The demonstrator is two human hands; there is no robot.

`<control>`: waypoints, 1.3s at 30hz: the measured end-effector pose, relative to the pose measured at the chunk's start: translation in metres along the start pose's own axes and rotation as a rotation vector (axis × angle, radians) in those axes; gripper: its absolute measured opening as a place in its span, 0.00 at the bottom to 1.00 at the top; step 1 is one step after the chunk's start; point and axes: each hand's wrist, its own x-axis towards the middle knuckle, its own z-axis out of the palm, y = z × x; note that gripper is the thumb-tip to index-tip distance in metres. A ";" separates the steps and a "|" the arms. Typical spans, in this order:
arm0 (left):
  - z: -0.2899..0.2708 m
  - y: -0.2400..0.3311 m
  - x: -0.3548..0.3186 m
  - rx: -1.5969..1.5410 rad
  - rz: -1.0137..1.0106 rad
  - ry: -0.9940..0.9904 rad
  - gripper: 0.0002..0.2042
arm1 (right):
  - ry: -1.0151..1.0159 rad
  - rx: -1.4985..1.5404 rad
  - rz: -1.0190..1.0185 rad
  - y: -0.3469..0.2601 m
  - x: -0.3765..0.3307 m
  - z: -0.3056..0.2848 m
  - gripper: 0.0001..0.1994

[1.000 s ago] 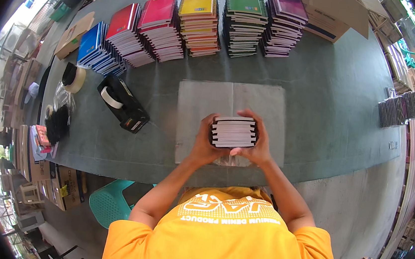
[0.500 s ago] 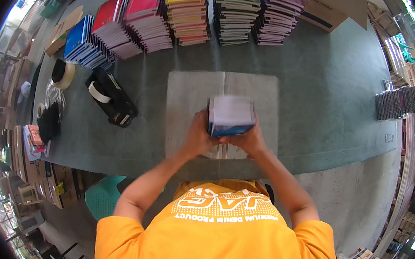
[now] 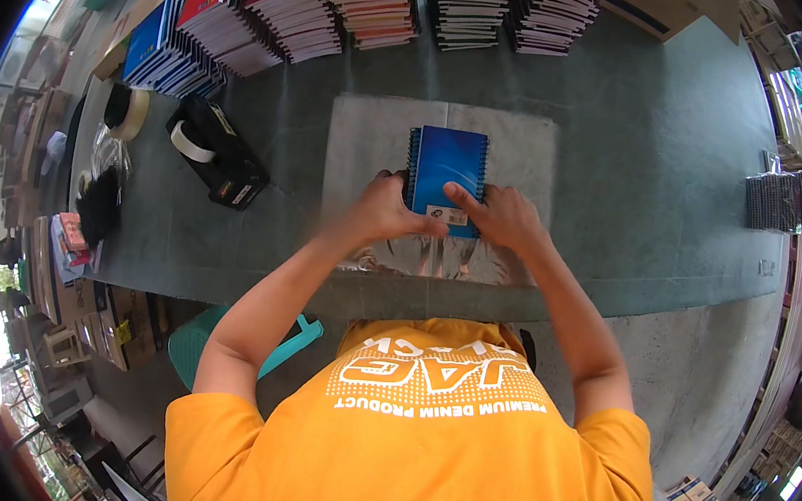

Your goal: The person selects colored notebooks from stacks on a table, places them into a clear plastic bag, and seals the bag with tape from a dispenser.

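blue notebook stack (image 3: 444,179) lies flat, its near end clasped between left hand (image 3: 387,212) and right hand (image 3: 505,218).

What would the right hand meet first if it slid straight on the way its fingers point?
The right hand points up and leftward, already touching the blue notebook. Beyond that, probably the grey sheet, then the notebook stacks; depth is unclear.

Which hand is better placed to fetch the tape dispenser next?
Left. The tape dispenser lies on the table to the left of the blue notebook stack, on the left hand's side. The right hand would probably have to cross over the stack and the left arm.
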 end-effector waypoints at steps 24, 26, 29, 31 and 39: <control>0.159 0.033 -0.025 0.248 0.538 0.572 0.09 | 0.171 0.234 -0.285 0.066 0.002 -0.038 0.23; 0.177 0.030 -0.008 0.341 0.498 0.601 0.09 | 0.429 0.214 -0.510 0.090 0.005 -0.032 0.17; 0.187 0.029 0.004 0.427 0.454 0.724 0.09 | 0.494 0.211 -0.617 0.116 -0.003 -0.033 0.12; 0.187 0.029 0.004 0.415 0.469 0.764 0.09 | 0.365 0.270 -0.460 0.129 -0.016 -0.038 0.12; 0.181 0.029 -0.014 0.282 0.525 0.781 0.07 | -0.321 1.153 0.064 0.105 -0.041 -0.015 0.15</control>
